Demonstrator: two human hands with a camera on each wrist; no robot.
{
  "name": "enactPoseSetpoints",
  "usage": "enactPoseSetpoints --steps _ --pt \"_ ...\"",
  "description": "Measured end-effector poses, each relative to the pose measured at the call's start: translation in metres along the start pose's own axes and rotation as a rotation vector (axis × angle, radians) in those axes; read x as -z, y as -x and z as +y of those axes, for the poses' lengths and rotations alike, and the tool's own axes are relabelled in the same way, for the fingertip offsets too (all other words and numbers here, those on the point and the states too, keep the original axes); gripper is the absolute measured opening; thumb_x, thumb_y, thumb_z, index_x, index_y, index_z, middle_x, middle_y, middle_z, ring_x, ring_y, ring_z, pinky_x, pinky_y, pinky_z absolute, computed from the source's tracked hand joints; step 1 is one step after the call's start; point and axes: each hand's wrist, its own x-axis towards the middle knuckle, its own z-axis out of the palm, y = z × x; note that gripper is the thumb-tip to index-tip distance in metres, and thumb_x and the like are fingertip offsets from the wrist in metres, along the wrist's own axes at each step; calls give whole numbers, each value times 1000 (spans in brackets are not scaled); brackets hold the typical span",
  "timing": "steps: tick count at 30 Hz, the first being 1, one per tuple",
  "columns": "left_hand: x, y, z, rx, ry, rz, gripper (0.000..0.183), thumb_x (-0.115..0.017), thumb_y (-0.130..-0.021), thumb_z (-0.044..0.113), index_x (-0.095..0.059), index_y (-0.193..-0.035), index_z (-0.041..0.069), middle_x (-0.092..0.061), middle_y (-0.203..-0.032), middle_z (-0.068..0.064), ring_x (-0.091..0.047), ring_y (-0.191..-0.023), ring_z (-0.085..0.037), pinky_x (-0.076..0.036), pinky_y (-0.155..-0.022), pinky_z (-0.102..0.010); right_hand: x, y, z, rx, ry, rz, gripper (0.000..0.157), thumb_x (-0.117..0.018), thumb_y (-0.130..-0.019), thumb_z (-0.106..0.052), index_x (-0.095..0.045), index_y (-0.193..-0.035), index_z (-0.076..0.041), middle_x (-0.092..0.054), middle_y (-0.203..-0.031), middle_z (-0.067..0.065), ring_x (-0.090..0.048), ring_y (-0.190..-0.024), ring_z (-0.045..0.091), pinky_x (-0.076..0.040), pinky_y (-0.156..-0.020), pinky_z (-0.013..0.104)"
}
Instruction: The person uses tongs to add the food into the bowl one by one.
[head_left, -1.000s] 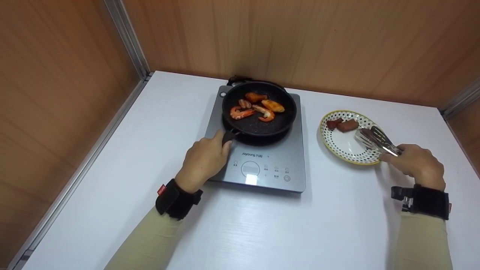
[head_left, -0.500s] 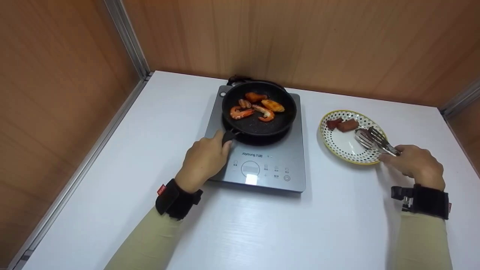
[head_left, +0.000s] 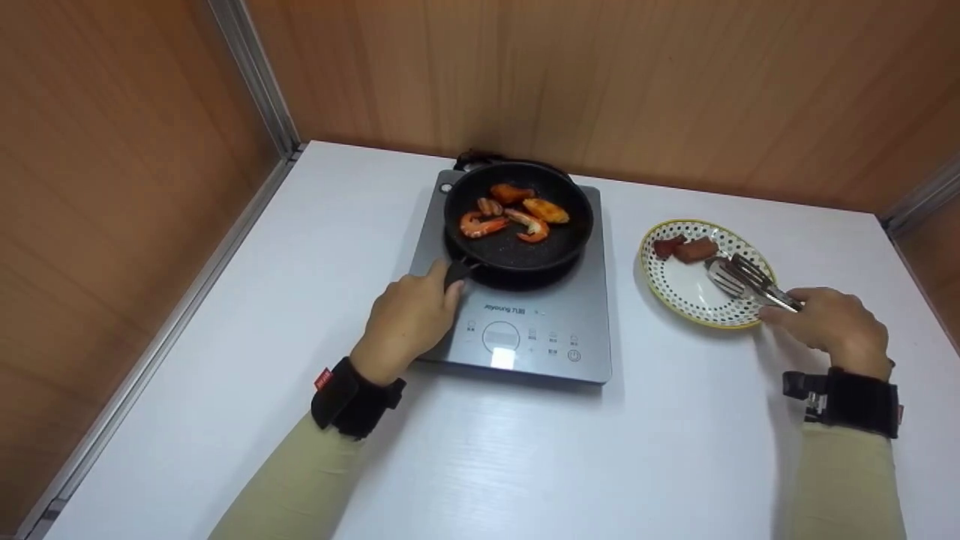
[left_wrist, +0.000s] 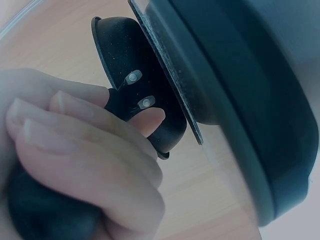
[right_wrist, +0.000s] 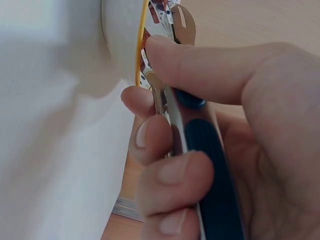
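My left hand grips the black handle of a frying pan; in the left wrist view its fingers wrap the handle. The pan holds two prawns, a drumstick-like piece, a golden oblong piece and a small ridged piece. My right hand holds metal tongs with dark grips, thumb on top and fingers curled below. The tongs' slotted heads are over a dotted plate, at a dark brown piece partly hidden between them. Two reddish-brown meat pieces lie nearby on the plate.
The pan stands on a grey induction cooker with a touch panel. White tabletop surrounds it. A wooden back wall and a left side panel close in the table.
The tongs' heads have shifted slightly left with the dark brown piece, nearer the other meat pieces on the plate. The left hand and the pan have stayed still.
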Motion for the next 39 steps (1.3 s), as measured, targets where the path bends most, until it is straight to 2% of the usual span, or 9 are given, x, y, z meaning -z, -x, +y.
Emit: enactPoseSetpoints --steps 2,5,14,25,39 --pt "0 0 0 -3 2 1 37 -54 -112 35 -62 -128 2 -74 -94 -26 -74 -83 -42 -53 -61 -51 0 0 0 2 6 3 91 -52 -102 -68 -42 -154 6 -49 -138 46 -54 -115 63 -48 -75 61" --pt "0 0 0 -9 1 6 37 -55 -112 34 -62 -127 1 -73 -92 -25 -73 -81 -40 -53 -61 -51 0 -1 0 3 12 2 91 -52 -102 -68 -42 -155 5 -47 -141 47 -52 -117 65 -48 -77 65" --pt "0 0 0 -5 9 4 35 -54 -112 35 -62 -125 3 -73 -91 -23 -73 -81 -39 -52 -61 -50 0 -1 1 24 16 20 85 -52 -103 -65 -45 -154 2 -54 -134 43 -57 -110 60 -48 -73 60" --pt "-1 0 -1 -1 16 1 32 -54 -112 35 -62 -122 5 -72 -90 -22 -71 -78 -36 -51 -60 -49 2 -2 0 31 23 47 87 -46 -104 -69 -45 -154 1 -50 -142 42 -52 -120 63 -47 -76 65" --pt "-2 0 -2 -16 5 10 32 -55 -112 33 -62 -120 3 -72 -89 -23 -72 -78 -39 -50 -59 -49 3 2 -1 46 -5 105 84 -48 -102 -71 -49 -154 -4 -57 -136 37 -56 -116 60 -45 -74 62"
